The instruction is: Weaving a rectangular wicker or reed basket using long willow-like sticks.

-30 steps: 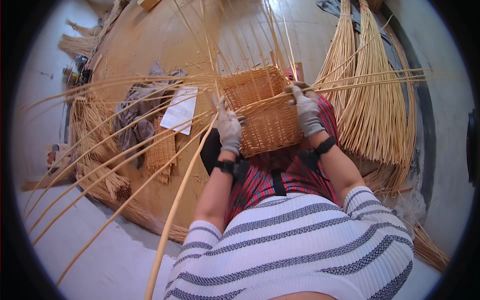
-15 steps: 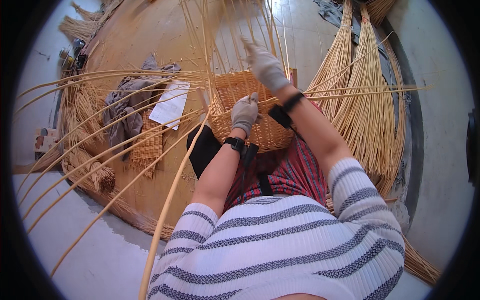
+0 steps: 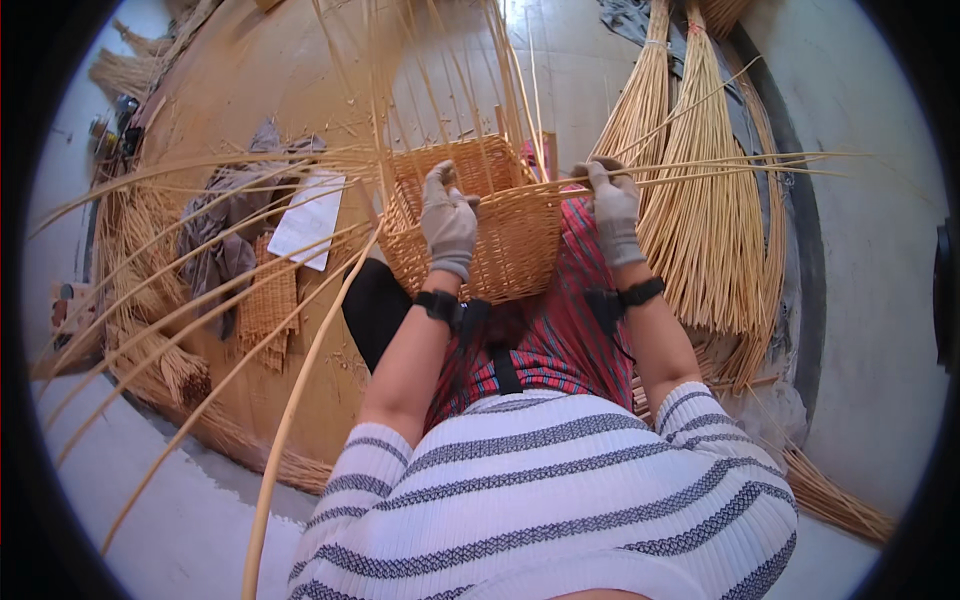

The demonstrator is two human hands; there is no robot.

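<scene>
A woven wicker basket (image 3: 500, 250) rests on my lap, with long pale stakes (image 3: 440, 80) standing up from it and others fanning out to the left. My gloved left hand (image 3: 448, 215) is closed on the basket's near rim, left of centre. Beyond the basket's right corner, my gloved right hand (image 3: 613, 205) is closed around horizontal rods (image 3: 720, 165) that reach from the basket out to the right. A checked red cloth (image 3: 575, 340) covers my lap beneath the basket.
Long rod bundles (image 3: 700, 240) lie on the board (image 3: 250, 60) at right. At left are a grey cloth (image 3: 210, 260), a white sheet (image 3: 305, 215), a flat woven piece (image 3: 265, 320) and more rods (image 3: 130, 260). A pale wall (image 3: 875, 300) is at right.
Half a second ago my right hand was raised over the basket among the stakes; it has moved down and right to the rods. My left hand has shifted left and up along the rim.
</scene>
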